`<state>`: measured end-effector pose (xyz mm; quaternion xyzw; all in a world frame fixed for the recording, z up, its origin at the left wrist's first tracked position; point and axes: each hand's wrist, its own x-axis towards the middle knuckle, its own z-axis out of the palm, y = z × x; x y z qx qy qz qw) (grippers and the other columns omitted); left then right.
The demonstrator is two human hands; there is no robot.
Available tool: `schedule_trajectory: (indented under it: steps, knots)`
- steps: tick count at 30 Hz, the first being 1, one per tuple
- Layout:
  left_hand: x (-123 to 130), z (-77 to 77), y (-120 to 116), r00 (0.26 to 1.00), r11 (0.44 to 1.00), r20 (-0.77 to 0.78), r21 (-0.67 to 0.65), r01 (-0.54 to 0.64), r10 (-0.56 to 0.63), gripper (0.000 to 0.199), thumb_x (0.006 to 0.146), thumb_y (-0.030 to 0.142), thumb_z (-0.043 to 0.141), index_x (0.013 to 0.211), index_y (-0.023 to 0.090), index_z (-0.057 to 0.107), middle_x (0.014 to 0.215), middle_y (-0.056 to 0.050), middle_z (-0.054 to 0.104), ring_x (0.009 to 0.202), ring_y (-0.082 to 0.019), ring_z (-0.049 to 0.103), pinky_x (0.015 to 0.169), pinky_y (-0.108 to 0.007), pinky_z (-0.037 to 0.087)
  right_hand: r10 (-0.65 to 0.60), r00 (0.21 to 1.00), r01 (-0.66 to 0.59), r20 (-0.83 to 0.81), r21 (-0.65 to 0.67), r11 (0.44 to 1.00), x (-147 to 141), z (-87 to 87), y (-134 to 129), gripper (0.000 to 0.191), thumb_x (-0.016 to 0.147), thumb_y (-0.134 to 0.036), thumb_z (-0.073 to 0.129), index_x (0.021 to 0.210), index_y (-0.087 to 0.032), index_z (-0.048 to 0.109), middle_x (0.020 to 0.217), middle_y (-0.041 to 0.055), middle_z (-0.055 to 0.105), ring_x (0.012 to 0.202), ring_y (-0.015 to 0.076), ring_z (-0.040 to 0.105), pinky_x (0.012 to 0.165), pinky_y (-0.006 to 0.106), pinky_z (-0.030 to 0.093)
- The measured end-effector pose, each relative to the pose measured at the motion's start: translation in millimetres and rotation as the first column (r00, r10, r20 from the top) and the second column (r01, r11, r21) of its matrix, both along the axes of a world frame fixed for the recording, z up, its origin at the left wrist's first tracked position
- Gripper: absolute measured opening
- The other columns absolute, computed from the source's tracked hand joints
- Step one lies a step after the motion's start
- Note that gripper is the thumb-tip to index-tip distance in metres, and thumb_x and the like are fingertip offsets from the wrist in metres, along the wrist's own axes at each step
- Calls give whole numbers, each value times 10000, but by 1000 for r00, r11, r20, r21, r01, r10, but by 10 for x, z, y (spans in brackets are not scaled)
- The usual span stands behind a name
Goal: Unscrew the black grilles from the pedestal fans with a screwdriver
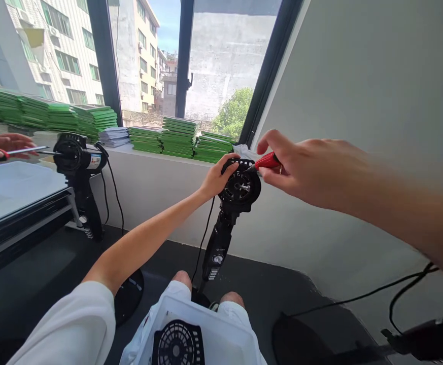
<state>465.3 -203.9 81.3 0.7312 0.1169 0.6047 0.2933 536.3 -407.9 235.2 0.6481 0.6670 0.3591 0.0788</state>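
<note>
In front of me stands a black fan on its stand, its round motor head (253, 195) facing me with a metal shaft at the centre. My left hand (218, 177) is wrapped round the upper left rim of the motor head. My right hand (295, 165) grips a red-handled screwdriver (267, 160), whose dark tip points at the upper part of the motor head. Whether the tip touches a screw is too small to tell. Below the head, the black neck (218, 241) carries a silver knob (217, 259).
A white bin (225, 324) rests on my lap with a black vented cover (177, 337) in it. At left, a co-worker's hand (6, 142) holds a screwdriver near another fan head (71, 154). Green stacks (179, 137) line the windowsill. Cables and a black device (430, 337) lie right.
</note>
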Motion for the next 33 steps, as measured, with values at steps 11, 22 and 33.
schedule_trajectory:
  steps: [11,22,33]
  knots:
    - [30,-2,4,999,999,27,-21,41,-41,286,1016,299,528,1240,185,664,1243,-60,728,1247,-237,630,1152,-362,441,74,990,-47,-121,218,975,88,-45,60,353,967,-508,454,946,-204,632,515,7,458,505,179,489,598,332,279]
    - [33,8,-46,999,998,28,-58,28,-26,287,1023,265,515,1248,192,678,1262,-44,731,1242,-210,635,1134,-319,452,53,998,-45,-19,285,957,113,-60,90,392,981,-515,416,913,-199,636,531,27,500,484,181,485,555,318,264]
    - [13,15,-82,999,997,31,-66,38,-36,284,1026,273,514,1249,196,673,1240,-51,732,1173,-208,663,1096,-324,478,-105,993,97,60,124,988,59,-22,39,403,1030,-471,353,1002,-195,646,600,53,576,583,210,554,565,318,308]
